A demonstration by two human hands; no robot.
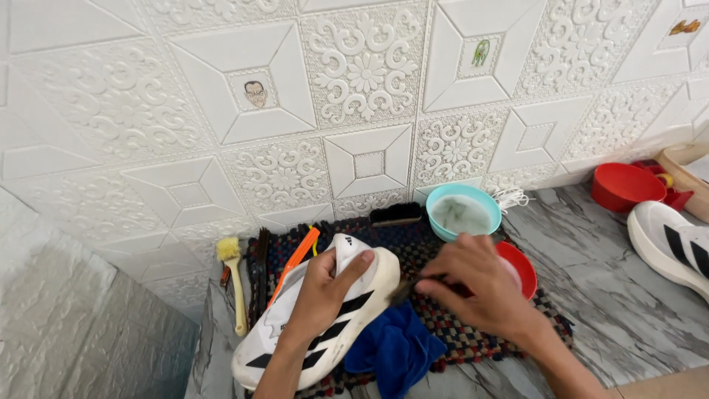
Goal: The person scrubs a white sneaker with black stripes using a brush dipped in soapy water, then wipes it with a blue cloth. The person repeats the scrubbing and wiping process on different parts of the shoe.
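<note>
a white embossed panel wall [221,148] backs a grey marbled surface [605,295], and a dark woven mat [473,329] lies on it against the wall. on the mat's near left part the left hand [325,295] holds a white shoe with black stripes [295,347], fingers closed around its upper, the sole edge turned toward the right. the right hand [480,284] hovers over the mat's middle, fingers closed on a small dark brush [406,290] whose bristles touch the shoe's pale sole edge. a blue cloth [395,347] lies bunched on the mat's near edge, partly under the shoe. at the mat's far side sit a light blue bowl [464,210] of cloudy water and a black brush [395,214]; a red bowl [521,266] shows behind the right hand. left of the mat lies a yellow brush [235,284].

risk, as i judge it: the right elbow could knock the red bowl, or hard strokes could slip the shoe from the one-handed hold.
</note>
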